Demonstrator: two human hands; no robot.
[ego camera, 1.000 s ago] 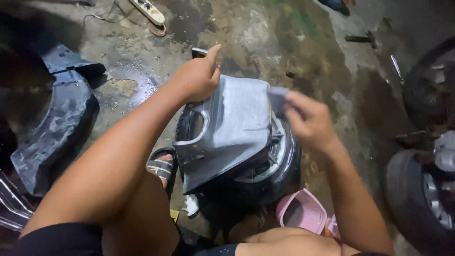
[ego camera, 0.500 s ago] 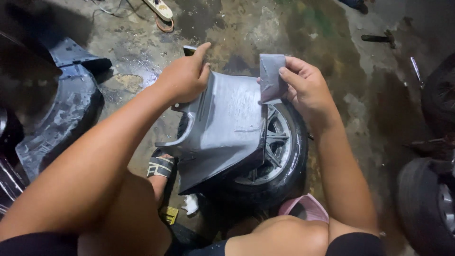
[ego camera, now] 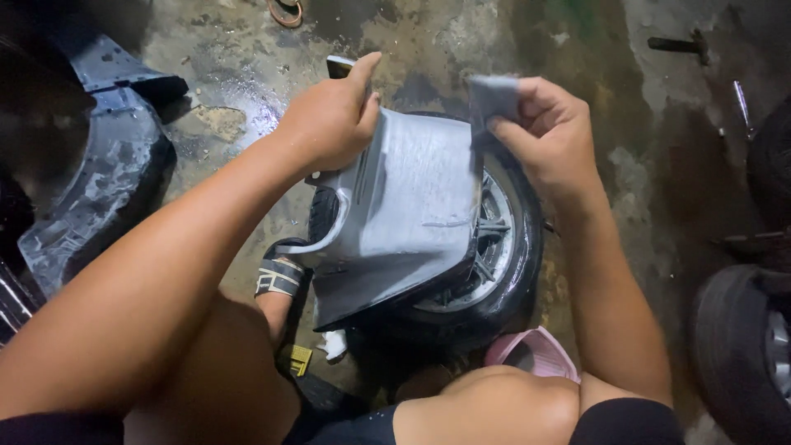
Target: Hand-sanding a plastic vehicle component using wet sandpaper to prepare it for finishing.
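Grey body panel [ego camera: 404,214] rests on wheel [ego camera: 494,272], wet and scuffed dull over most of face. Left hand [ego camera: 334,119] clamps panel's top edge. Right hand [ego camera: 548,136] pinches grey sanding sheet [ego camera: 493,97] just above panel's upper right corner, off surface. Sanding looks well along; lower edge less worked.

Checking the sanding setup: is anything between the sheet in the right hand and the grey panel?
Nothing visible. The right hand holds the grey sheet just above the grey panel; the left hand steadies the panel's far edge.
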